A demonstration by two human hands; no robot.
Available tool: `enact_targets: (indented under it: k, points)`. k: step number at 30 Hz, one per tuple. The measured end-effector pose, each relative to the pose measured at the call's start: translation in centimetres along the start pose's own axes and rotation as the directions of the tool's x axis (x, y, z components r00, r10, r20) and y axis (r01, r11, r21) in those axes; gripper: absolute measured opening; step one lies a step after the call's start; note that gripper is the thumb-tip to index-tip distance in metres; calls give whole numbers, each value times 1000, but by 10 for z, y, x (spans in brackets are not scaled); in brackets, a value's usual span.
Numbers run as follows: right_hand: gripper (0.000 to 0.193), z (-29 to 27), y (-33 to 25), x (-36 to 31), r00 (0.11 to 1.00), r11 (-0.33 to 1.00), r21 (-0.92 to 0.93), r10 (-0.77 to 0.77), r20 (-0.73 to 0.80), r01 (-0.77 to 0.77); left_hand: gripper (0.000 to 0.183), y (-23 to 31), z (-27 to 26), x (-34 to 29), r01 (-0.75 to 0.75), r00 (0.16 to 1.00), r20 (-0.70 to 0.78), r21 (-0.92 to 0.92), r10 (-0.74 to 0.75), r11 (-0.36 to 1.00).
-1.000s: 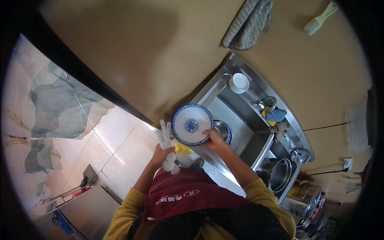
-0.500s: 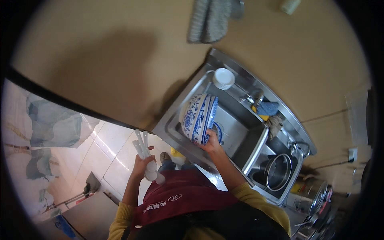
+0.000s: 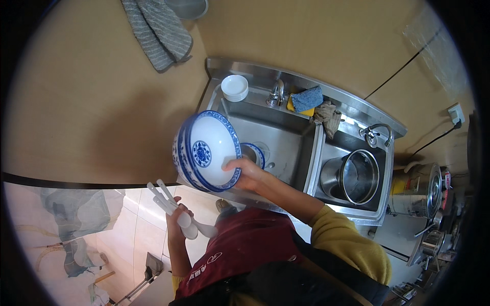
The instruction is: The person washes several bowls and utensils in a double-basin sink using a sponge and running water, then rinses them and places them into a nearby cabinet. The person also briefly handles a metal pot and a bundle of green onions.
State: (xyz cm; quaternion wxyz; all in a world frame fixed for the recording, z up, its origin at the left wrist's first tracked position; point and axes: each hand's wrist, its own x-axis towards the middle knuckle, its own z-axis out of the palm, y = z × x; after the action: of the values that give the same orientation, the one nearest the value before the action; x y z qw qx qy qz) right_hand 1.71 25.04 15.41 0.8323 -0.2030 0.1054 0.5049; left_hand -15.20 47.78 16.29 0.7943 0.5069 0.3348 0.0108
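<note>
A stack of blue-and-white patterned bowls [image 3: 212, 145] is gripped at the rim by my right hand [image 3: 247, 173], thumb inside the top bowl. The stack is tilted, its white inside with a blue flower facing right, over the sink's left edge. My left hand [image 3: 178, 211] is closed round several white spoons [image 3: 166, 201], their handles pointing up and away, their bowls toward my apron. Behind the bowls, partly hidden, another blue-rimmed bowl [image 3: 259, 153] lies in the left basin [image 3: 286, 132] of the steel sink. A small spoon-like metal piece lies beside it.
White small dishes [image 3: 235, 87] are stacked on the sink's back left corner. A tap [image 3: 276, 93], a blue cloth [image 3: 308, 98] on a yellow sponge and brown gloves [image 3: 329, 117] line the back. A steel pot [image 3: 360, 176] stands in the right basin. A striped towel [image 3: 158, 35] hangs on the wall.
My right hand has moved the bowls left, toward the sink's edge, and turned them so their inside shows. My left hand still holds the spoons. The view has turned toward the right.
</note>
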Motion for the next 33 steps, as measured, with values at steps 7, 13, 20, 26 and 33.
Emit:
enact_targets:
  k: [7,13,20,26,33]
  points:
    - [58,24,5,-30,999,998,49,34,-25,-33,41,5,24,4,-1,994,106,-144,17,990]
    - [57,38,2,-54,994,997,-18,75,-76,-76,36,2,35,14,37,994,107,-188,-17,981]
    - [58,61,3,-78,980,970,-209,84,-182,-122,37,-7,43,34,61,972,235,-309,14,949]
    - [73,86,10,-112,920,856,-407,174,-351,-317,33,-17,50,31,120,849,513,-424,129,898]
    - [73,97,22,-152,884,758,-517,167,-436,-398,33,-22,72,5,291,770,638,-376,18,880]
